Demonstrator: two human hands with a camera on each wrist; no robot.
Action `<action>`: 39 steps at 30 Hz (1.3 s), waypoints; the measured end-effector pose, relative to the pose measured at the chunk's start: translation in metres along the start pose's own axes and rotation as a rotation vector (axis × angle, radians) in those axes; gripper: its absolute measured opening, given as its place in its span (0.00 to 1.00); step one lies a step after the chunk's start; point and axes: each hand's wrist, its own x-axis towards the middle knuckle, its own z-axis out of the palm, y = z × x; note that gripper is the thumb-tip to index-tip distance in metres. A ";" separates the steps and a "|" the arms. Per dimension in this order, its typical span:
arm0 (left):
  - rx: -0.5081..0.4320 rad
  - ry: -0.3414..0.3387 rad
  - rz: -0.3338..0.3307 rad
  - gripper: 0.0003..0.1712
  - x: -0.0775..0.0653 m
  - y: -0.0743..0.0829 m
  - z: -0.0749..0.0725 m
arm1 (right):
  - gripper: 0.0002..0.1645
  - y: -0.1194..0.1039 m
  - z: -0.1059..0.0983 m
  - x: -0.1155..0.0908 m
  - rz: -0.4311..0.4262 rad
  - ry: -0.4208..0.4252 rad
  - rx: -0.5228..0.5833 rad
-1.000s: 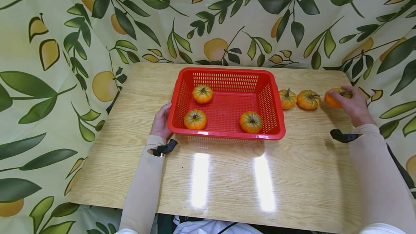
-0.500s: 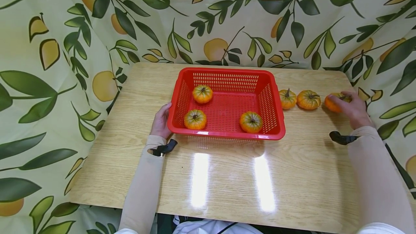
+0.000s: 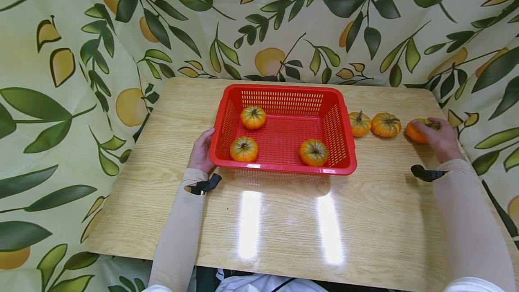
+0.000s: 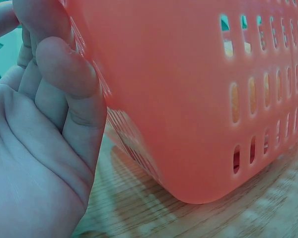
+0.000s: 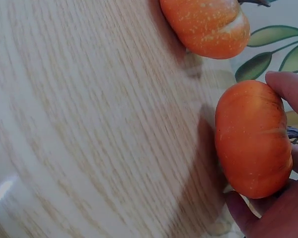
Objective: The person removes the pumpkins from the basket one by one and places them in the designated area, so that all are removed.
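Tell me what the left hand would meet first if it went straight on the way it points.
The red basket, at its left end wall: the left hand looks to be against it, leaving no clear gap, though the exact contact is hard to judge.

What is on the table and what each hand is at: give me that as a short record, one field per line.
Container: red basket, upright
Surface: wood-grain table
In basket: back-left pumpkin, front-left pumpkin, front-right pumpkin
Right of basket, in a row: near pumpkin, middle pumpkin, far pumpkin
Left hand: touches basket's left end; grip unclear
Right hand: fingers around far pumpkin
Backdrop: leaf-and-fruit cloth
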 end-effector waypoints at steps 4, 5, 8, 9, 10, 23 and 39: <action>0.008 0.006 0.006 0.18 0.000 -0.001 0.000 | 0.57 0.002 0.001 0.001 -0.012 0.002 0.002; 0.013 0.008 0.009 0.17 0.000 -0.001 0.000 | 0.58 0.002 0.001 0.001 -0.017 0.002 -0.001; 0.034 0.015 0.011 0.17 0.000 -0.001 0.001 | 0.58 0.003 0.002 0.001 -0.024 -0.001 -0.002; 0.037 0.018 0.011 0.17 0.000 -0.001 0.001 | 0.58 0.004 0.002 0.000 -0.026 -0.001 -0.004; 0.042 0.020 0.010 0.17 0.000 -0.002 0.001 | 0.59 0.004 0.002 0.000 -0.029 -0.001 -0.006; 0.034 0.011 -0.004 0.26 0.002 0.000 -0.001 | 0.59 0.005 0.001 -0.002 -0.033 -0.017 0.011; 0.024 -0.011 0.014 0.21 0.002 -0.002 -0.001 | 0.52 -0.026 -0.027 -0.029 -0.097 0.060 0.070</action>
